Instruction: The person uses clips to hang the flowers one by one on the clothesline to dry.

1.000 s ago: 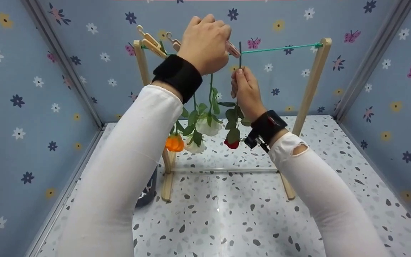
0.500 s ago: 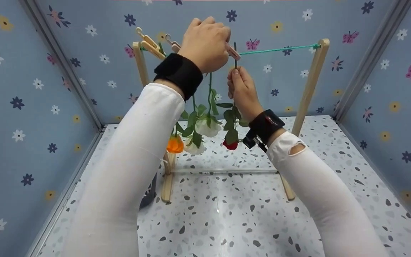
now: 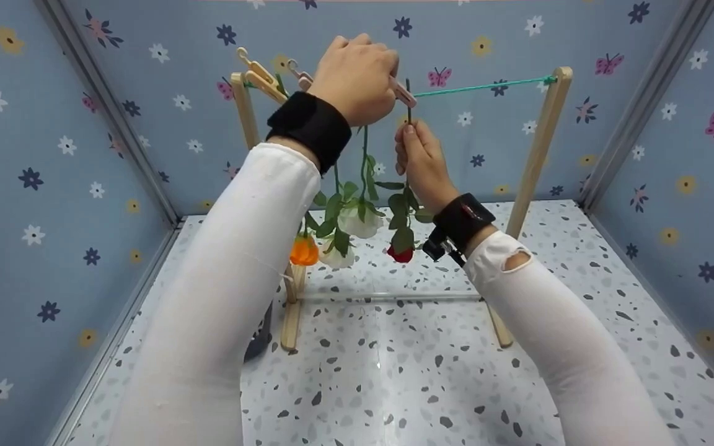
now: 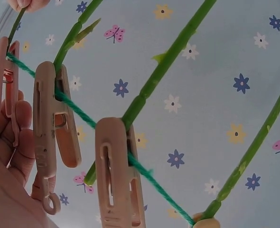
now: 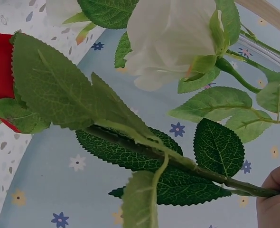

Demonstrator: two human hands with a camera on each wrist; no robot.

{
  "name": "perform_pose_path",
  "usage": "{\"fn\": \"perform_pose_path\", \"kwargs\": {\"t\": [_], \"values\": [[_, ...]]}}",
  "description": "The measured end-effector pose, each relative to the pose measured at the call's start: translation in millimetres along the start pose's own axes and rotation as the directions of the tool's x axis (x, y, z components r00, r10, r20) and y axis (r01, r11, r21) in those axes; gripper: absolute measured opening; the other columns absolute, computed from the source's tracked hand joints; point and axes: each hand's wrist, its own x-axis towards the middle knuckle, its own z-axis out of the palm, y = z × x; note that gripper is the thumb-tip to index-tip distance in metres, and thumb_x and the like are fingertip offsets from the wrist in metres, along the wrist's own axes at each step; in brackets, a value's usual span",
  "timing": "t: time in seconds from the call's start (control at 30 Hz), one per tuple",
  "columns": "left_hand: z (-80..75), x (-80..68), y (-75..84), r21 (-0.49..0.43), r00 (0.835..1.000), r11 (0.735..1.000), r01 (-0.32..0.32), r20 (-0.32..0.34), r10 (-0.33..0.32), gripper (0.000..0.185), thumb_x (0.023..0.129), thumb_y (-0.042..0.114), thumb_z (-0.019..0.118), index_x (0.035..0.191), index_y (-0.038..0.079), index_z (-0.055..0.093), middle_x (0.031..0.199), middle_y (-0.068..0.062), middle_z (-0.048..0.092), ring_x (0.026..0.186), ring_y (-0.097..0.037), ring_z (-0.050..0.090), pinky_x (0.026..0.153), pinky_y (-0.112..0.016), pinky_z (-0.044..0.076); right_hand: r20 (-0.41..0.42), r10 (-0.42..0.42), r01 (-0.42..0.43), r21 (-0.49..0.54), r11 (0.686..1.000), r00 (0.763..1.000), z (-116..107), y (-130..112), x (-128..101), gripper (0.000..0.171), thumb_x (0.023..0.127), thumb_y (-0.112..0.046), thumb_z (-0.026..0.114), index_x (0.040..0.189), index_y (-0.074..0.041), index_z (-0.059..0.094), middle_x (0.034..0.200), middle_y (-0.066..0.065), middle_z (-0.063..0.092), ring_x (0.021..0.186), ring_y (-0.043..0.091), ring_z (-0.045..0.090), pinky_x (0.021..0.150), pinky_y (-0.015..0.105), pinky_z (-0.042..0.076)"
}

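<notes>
My left hand [image 3: 357, 80] pinches a pink clothespin [image 4: 7, 76] at the green line. In the left wrist view its fingers and thumb lie on the clothespin's handles. Just to the right and lower, my right hand [image 3: 424, 158] pinches the stem of a red rose [image 3: 401, 253], which hangs head down. The stem's top end overlaps the clothespin's tip in the head view. In the right wrist view the rose's dark green leaves [image 5: 54, 90] hang along the stem, and a thumb shows at the edge.
The green line [image 3: 487, 87] spans a wooden frame [image 3: 540, 148]. Two white roses [image 3: 360, 220] and an orange flower [image 3: 304, 249] hang from it, left of the red rose. More clothespins [image 4: 114, 171] grip stems there. A dark container [image 3: 259, 337] stands behind my left sleeve.
My right hand has shifted slightly left with the red rose, bringing its stem to the clothespin's tip. My left hand stays nearly in place, the clothespin dipping slightly.
</notes>
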Motion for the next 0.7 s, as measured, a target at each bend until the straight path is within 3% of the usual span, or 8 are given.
{"fn": "perform_pose_path", "kwargs": {"t": [0.43, 0.7], "values": [[2.4, -3.7, -2.0, 0.041, 0.998, 0.997, -0.059, -0.007, 0.06, 0.039, 0.094, 0.025, 0.023, 0.113, 0.005, 0.05, 0.112, -0.011, 0.051, 0.108, -0.028, 0.041, 0.099, -0.039, 0.025, -0.016, -0.021, 0.021, 0.013, 1.0, 1.0, 6.5, -3.6, -3.1, 0.024, 0.097, -0.01, 0.025, 0.091, 0.006, 0.041, 0.064, 0.01, 0.029, 0.053, 0.022, 0.026, 0.048, 0.026, 0.031], [6.1, -6.2, -2.7, 0.046, 0.997, 0.997, -0.062, -0.033, 0.063, 0.041, 0.095, 0.027, 0.02, 0.114, 0.006, 0.05, 0.111, -0.01, 0.05, 0.11, -0.027, 0.041, 0.101, -0.039, 0.022, 0.009, -0.035, 0.035, -0.004, 0.999, 0.999, -0.2, 4.2, -1.2, 0.025, 0.097, -0.011, 0.026, 0.094, 0.007, 0.043, 0.063, 0.014, 0.031, 0.054, 0.027, 0.029, 0.051, 0.038, 0.029]]}}
